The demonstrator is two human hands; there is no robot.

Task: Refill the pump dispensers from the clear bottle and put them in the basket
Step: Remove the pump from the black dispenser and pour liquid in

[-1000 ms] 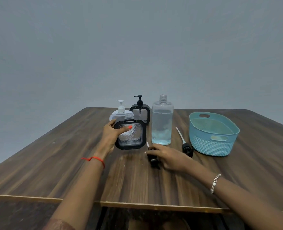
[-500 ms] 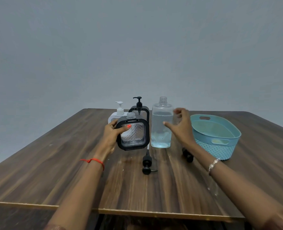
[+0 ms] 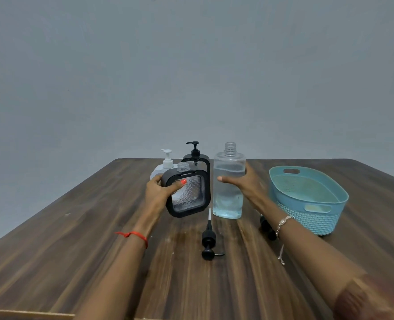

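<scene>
the left hand [image 3: 161,192] grips a black-framed dispenser [image 3: 189,192] by its upper corner, thumb across the front. the dispenser is tilted and its neck is open. the right hand [image 3: 244,183] wraps around the clear bottle [image 3: 228,181], which is upright, uncapped and partly full, just beside the dispenser. a loose pump [image 3: 208,241] lies on the table [image 3: 75,239] in front of both. a white dispenser [image 3: 166,163] and a black dispenser [image 3: 197,158] stand behind. the blue basket [image 3: 318,220] sits to the right.

Left hand [image 3: 157,195] grips open dispenser [image 3: 186,192], right hand [image 3: 244,185] grips bottle [image 3: 228,181]; pump [image 3: 208,239] lies between wrists, basket [image 3: 307,199] right of right hand.
</scene>
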